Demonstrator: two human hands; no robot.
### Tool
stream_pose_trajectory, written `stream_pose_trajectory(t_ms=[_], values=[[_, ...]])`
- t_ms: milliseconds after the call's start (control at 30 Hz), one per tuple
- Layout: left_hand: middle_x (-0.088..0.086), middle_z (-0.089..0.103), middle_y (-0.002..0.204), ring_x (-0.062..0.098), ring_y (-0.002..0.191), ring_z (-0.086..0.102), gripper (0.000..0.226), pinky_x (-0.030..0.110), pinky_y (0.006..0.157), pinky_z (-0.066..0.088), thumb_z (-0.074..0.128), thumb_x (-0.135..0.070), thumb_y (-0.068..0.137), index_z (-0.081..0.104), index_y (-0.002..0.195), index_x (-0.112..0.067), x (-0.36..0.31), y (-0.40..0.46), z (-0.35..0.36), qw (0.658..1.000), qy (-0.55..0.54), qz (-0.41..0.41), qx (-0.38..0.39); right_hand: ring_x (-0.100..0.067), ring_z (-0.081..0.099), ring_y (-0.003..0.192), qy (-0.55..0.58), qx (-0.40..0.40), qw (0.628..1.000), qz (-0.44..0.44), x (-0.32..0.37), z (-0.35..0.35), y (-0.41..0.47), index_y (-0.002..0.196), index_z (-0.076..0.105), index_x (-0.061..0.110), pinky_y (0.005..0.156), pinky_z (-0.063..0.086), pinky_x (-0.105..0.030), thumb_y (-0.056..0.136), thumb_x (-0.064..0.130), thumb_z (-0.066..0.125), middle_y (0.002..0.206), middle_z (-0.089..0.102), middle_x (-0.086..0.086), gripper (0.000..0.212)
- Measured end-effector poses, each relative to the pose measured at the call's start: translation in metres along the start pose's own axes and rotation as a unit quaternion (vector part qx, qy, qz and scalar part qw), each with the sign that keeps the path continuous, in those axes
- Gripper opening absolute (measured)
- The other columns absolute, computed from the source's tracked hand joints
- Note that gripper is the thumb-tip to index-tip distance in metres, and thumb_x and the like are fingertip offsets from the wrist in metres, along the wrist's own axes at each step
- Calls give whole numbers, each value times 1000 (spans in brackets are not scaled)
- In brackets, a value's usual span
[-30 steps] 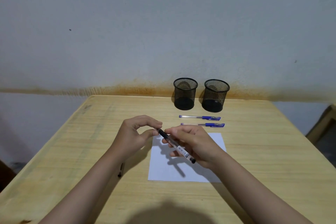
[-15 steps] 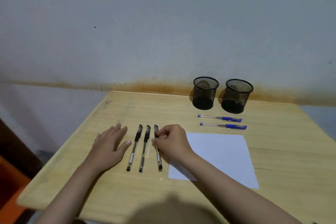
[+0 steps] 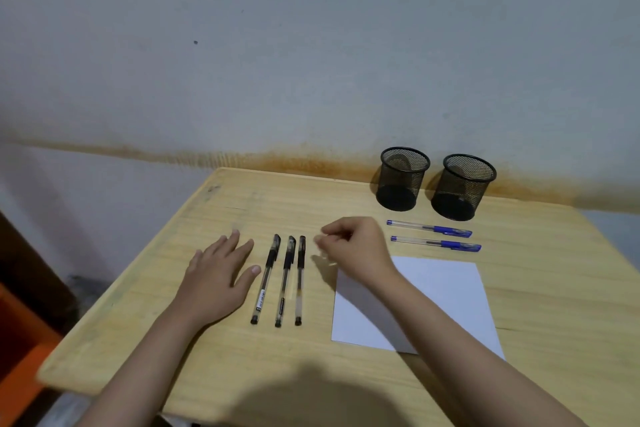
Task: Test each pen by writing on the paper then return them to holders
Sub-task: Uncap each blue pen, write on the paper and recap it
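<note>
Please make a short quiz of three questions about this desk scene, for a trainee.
1. How many black pens lie between the hands?
2. True or false: the mesh holders contain pens.
3. The blue pens lie: A) on the paper, B) between holders and paper, C) in the left hand.

Key: 1. three; 2. false; 3. B. The right hand holds no pen.

The counter point(image 3: 242, 357) is pale, matt wood with visible grain, carrying a smooth white paper sheet point(image 3: 446, 291), two black wire-mesh metal holders point(image 3: 403, 180) point(image 3: 465, 189) at upper right, three clear glossy plastic pens with black caps point(image 3: 266, 279) point(image 3: 284, 282) point(image 3: 300, 279), and two blue-capped ones point(image 3: 429, 228) point(image 3: 436, 243).
</note>
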State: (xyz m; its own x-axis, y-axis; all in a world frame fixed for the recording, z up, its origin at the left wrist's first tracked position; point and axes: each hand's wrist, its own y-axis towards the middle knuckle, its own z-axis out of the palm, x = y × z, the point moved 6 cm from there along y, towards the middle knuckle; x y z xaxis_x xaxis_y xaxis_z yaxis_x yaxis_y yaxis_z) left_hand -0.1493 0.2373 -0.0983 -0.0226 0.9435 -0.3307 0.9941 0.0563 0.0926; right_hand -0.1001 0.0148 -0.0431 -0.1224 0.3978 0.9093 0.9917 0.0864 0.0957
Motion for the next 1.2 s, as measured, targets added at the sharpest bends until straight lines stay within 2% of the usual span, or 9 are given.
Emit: stream_pose_trajectory(t_ms=[167,367,500,667,767,900,1033,1100,1200], values=[[-7,11,158,15,145,7,71,45,116,6,19,-63,80,26,145,-33,1,0,1,1000,-5,-2,0,4,60,51,-74,-53,996,-12,-15,-75,18,90,73,7,51,43,-5,79,10,73,69,65,5,11],[-7,11,158,15,145,7,72,46,116,6,19,-63,81,26,145,-33,1,0,1,1000,-1,0,-2,-16,60,73,-296,-38,954,4,-58,-137,36,87,76,11,67,43,-25,77,15,75,84,72,-4,11],[-7,12,157,15,145,8,76,46,116,6,15,-69,78,27,145,-33,1,-1,0,1000,-5,0,-7,-20,63,77,-351,3,937,-3,-73,-144,42,76,76,16,70,52,-30,77,9,70,76,71,-1,9],[-8,15,156,15,145,11,80,46,115,8,16,-72,75,29,144,-33,-1,-1,-2,1000,-13,-2,-8,-22,63,82,-391,23,918,-54,-69,-141,47,81,77,17,71,55,-38,76,9,71,82,73,-3,12],[-4,29,153,20,141,24,62,50,113,19,47,-56,85,38,140,-28,2,3,-7,997,-76,-24,-17,-17,59,73,-328,-15,933,-145,-47,-140,39,86,76,12,69,51,-34,76,5,71,80,66,1,13],[-1,49,138,22,129,43,49,44,105,38,59,-33,88,46,134,-21,-24,5,-22,972,-208,-51,-97,-1,59,68,-171,-47,960,-216,-11,-130,18,95,73,12,64,42,-8,78,3,72,81,62,1,20],[-16,52,126,8,117,52,39,29,96,43,63,-31,86,54,123,-31,-91,4,-28,939,-323,4,-119,-4,53,59,20,-67,983,-168,8,-122,0,84,64,9,59,47,-15,79,-1,70,73,59,0,13],[-17,56,123,2,115,50,38,23,92,40,66,-34,82,56,119,-36,-124,2,-26,935,-332,45,-116,-9,57,58,111,-64,983,-129,11,-121,-7,84,59,2,60,52,-22,81,0,69,65,60,4,10],[-18,60,115,-2,109,52,42,21,90,42,73,-32,77,58,116,-33,-170,-2,-30,927,-319,137,-142,-15,67,62,231,-64,969,-61,7,-122,-17,82,58,8,65,59,-32,85,4,65,62,65,2,9]])
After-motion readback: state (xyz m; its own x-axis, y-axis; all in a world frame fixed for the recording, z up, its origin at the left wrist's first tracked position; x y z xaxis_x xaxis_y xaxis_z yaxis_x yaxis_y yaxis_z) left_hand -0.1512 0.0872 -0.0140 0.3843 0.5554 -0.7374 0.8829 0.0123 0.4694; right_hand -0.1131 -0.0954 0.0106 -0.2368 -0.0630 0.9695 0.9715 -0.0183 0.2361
